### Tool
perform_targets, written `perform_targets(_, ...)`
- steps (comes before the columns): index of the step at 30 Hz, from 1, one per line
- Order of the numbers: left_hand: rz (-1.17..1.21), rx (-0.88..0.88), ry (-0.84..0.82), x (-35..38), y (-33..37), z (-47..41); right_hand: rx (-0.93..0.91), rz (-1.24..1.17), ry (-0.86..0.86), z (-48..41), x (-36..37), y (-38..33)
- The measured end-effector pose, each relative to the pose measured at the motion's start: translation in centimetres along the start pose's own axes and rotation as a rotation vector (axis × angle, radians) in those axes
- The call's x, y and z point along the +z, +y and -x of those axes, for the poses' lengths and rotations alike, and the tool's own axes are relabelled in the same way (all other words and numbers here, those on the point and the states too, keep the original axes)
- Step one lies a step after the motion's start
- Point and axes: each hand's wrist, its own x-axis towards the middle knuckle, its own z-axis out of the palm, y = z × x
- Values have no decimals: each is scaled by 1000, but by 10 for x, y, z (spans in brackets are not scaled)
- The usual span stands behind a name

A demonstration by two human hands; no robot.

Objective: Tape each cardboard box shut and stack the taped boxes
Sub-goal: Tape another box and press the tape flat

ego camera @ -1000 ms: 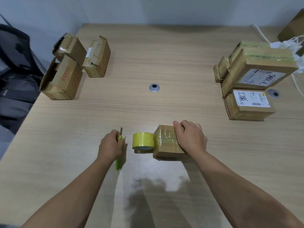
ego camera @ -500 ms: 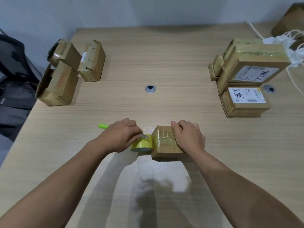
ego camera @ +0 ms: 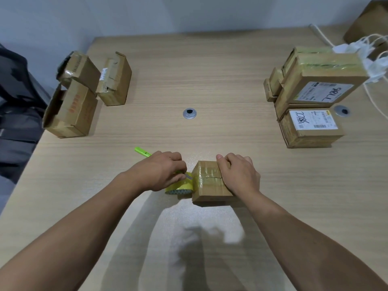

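Bench: pale wood bench (ego camera: 210, 66) against a grey wall, with a round grommet (ego camera: 189, 113) at centre.
Current box: small box (ego camera: 207, 182) at 6 o'clock. Tape runs across its top seam. The yellow tape roll (ego camera: 180, 187) touches its 9 o'clock side.
Left hand: left hand (ego camera: 159, 173), fingers clenched on the green cutter (ego camera: 141, 151), blade at the tape between roll and box.
Right hand: right hand (ego camera: 239, 175), fingers bent over the box top, gripping it steady.
Done pile: taped stack (ego camera: 315, 93) at 2 o'clock, several boxes, glossy tape on the tops.
Left to do: open boxes (ego camera: 71, 110) at 10 o'clock, three of them, flaps loose, no fresh tape visible.
Progress: probably past halfway. The strip looks uncut and this box isn't stacked yet. Three more boxes follow.
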Motion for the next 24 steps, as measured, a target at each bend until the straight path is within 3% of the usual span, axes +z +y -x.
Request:
perform_targets(5, -126, 75, 89, 0, 0, -6, 3, 1, 0, 0, 0, -1)
perform_targets(15, -216, 20, 70, -1, 8, -23, -14, 8, -2, 0, 0, 1)
perform_targets(20, -301, -56, -15, -8, 11, -30, -21, 16, -4, 1, 2, 1)
perform_targets(24, -307, -196, 16, -14, 4, -33, -20, 15, 0, 0, 3, 0)
